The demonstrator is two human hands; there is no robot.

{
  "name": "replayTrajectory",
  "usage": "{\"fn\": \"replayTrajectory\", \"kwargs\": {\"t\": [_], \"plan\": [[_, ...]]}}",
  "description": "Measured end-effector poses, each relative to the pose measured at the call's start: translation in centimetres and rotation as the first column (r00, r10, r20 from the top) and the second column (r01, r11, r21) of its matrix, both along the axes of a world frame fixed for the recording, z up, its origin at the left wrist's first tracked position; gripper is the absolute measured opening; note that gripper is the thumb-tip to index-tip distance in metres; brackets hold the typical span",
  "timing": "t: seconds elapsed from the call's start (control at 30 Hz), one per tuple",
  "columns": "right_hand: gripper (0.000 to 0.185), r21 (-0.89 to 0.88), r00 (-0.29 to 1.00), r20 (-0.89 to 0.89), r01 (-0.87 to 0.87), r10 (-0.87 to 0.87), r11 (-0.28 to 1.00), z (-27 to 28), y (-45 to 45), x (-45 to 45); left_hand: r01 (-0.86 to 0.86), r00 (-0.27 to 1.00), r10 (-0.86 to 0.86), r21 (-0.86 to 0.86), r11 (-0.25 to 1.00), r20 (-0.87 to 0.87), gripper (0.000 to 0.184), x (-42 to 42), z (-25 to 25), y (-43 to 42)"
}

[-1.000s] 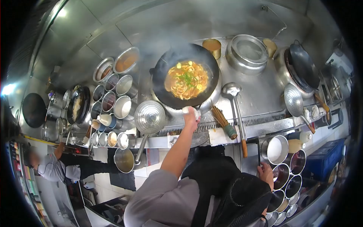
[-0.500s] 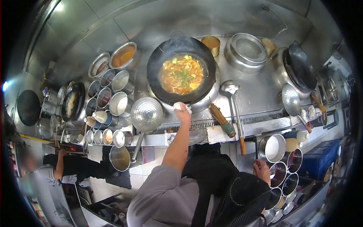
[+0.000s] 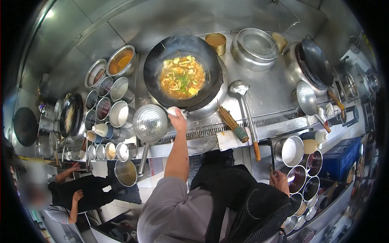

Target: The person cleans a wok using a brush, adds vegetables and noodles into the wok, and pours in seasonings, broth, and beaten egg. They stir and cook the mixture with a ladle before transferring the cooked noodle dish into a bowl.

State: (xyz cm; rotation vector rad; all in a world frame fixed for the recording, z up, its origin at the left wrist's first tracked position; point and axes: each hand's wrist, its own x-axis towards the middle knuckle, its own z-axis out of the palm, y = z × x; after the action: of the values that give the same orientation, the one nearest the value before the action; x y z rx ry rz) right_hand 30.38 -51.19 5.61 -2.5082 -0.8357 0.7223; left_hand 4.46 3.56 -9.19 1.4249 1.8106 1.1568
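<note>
My left hand (image 3: 177, 120) is closed around a folded white cloth (image 3: 173, 111) at the near rim of a large black wok (image 3: 152, 77). Inside the wok lies a steaming dish (image 3: 183, 77) of noodles in orange broth, with yellow pieces and chopped greens. My right hand (image 3: 279, 181) is low on the right, beside several metal pots, its fingers curled at the lower end of a thin dark bar (image 3: 272, 158). Whether it grips that bar, I cannot tell. A perforated strainer (image 3: 150, 122) rests left of my left forearm. A bamboo brush (image 3: 233, 124) and a ladle (image 3: 240, 87) lie to the right.
Metal containers of sauces and seasonings (image 3: 119, 113) cluster at the left. A lidded pot (image 3: 254, 50) and a tin can (image 3: 215, 43) stand behind. Farther right are another wok (image 3: 316, 65) and a strainer (image 3: 306, 97). A co-worker (image 3: 81, 192) stands at the lower left.
The view has shifted slightly, moving the stove leftward in the picture. The noodles lie differently in the wok. The co-worker has turned, and both their hands now show. My left hand keeps its hold.
</note>
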Motion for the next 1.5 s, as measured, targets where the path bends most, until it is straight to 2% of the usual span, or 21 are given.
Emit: {"fn": "replayTrajectory", "kwargs": {"t": [0.03, 0.1, 0.27, 0.5, 0.57, 0.6, 0.77, 0.83, 0.9, 0.93, 0.97, 1.03, 1.07, 1.1, 1.17, 1.3, 1.37, 1.43, 1.5], "plan": [[0.036, -0.002, 1.0, 0.006, -0.012, 0.012, 1.0, -0.2, 0.1, 0.1, -0.002, 1.0, 0.002, -0.001, 1.0, -0.003, 0.056, -0.5, -0.1, 0.4], [0.036, -0.007, 1.0, 0.009, -0.03, 0.03, 1.0, -0.6, 0.6, 0.3, 0.046, 0.999, -0.046, 0.179, 0.983, -0.006, 0.056, -1.6, 0.0, 1.0], [0.036, 0.021, 0.994, 0.04, -0.104, 0.103, 0.994, -1.3, 2.3, 0.8, 0.083, 0.997, -0.082, 0.077, 0.994, -0.006, 0.053, -3.6, -0.2, 2.7], [0.039, 0.01, 0.993, -0.002, -0.119, 0.119, 0.993, -0.9, 4.4, 1.5, 0.049, 0.999, -0.05, 0.125, 0.991, 0.003, 0.052, -4.9, 1.3, 1.7], [0.037, 0.131, 0.989, 0.073, -0.135, 0.127, 0.982, -1.7, 4.4, 1.4, 0.049, 0.998, -0.053, 0.108, 0.993, 0.036, 0.055, -5.6, 1.7, 1.6], [0.037, 0.136, 0.989, 0.072, -0.137, 0.128, 0.981, -2.1, 4.3, 1.4, 0.047, 0.998, -0.052, 0.113, 0.992, 0.033, 0.055, -5.7, 2.1, 1.2], [0.037, 0.092, 0.988, 0.017, -0.151, 0.15, 0.984, -4.1, 5.3, 1.5, 0.043, 0.999, -0.042, -0.094, 0.995, 0.005, 0.064, -5.5, 5.5, -1.3], [0.037, 0.115, 0.987, 0.006, -0.157, 0.158, 0.981, -4.3, 5.9, 1.4, 0.014, 1.0, -0.016, -0.069, 0.998, -0.017, 0.061, -5.1, 5.2, -1.6], [0.038, 0.137, 0.987, -0.008, -0.159, 0.162, 0.978, -4.2, 6.6, 1.3, 0.101, 0.97, -0.08, -0.083, 0.991, 0.229, 0.056, -4.6, 4.9, -2.3], [0.038, 0.144, 0.986, -0.007, -0.163, 0.166, 0.976, -4.0, 6.7, 1.3, 0.109, 0.948, -0.079, -0.081, 0.991, 0.31, 0.048, -4.1, 4.7, -2.6], [0.038, 0.15, 0.985, -0.007, -0.167, 0.17, 0.975, -3.9, 6.7, 1.3, 0.109, 0.949, -0.08, -0.079, 0.991, 0.305, 0.048, -3.6, 5.0, -3.2], [0.037, 0.147, 0.988, -0.047, -0.141, 0.15, 0.979, -3.5, 6.8, 1.4, 0.145, 0.877, -0.068, -0.126, 0.981, 0.476, 0.046, -2.5, 5.9, -4.6], [0.037, 0.139, 0.988, -0.082, -0.117, 0.129, 0.983, -3.4, 6.8, 1.5, 0.138, 0.867, -0.04, -0.161, 0.977, 0.497, 0.043, -2.4, 5.1, -4.8], [0.037, 0.143, 0.988, -0.083, -0.116, 0.128, 0.983, -3.7, 6.6, 1.6, 0.138, 0.867, -0.043, -0.158, 0.978, 0.496, 0.043, -2.4, 6.5, -5.6], [0.036, 0.128, 0.992, -0.046, -0.112, 0.119, 0.985, -4.2, 6.3, 1.8, 0.281, 0.798, -0.004, -0.366, 0.887, 0.603, 0.044, -2.3, 8.9, -6.7], [0.037, 0.186, 0.991, -0.002, -0.13, 0.133, 0.974, -4.1, 5.8, 1.9, 0.272, 0.772, -0.017, -0.305, 0.912, 0.636, 0.045, -2.7, 8.8, -6.9], [0.037, 0.208, 0.993, 0.01, -0.121, 0.122, 0.971, -3.5, 5.8, 2.1, 0.336, 0.709, -0.024, -0.307, 0.891, 0.705, 0.045, -3.1, 9.0, -6.5], [0.037, 0.208, 0.992, 0.016, -0.123, 0.123, 0.97, -3.1, 5.6, 2.5, 0.311, 0.697, 0.032, -0.343, 0.886, 0.716, 0.043, -2.7, 9.4, -5.9], [0.038, 0.206, 0.991, 0.019, -0.132, 0.131, 0.97, -2.9, 5.5, 2.9, 0.327, 0.621, 0.115, -0.389, 0.861, 0.776, 0.037, -2.2, 9.8, -4.7]]}}
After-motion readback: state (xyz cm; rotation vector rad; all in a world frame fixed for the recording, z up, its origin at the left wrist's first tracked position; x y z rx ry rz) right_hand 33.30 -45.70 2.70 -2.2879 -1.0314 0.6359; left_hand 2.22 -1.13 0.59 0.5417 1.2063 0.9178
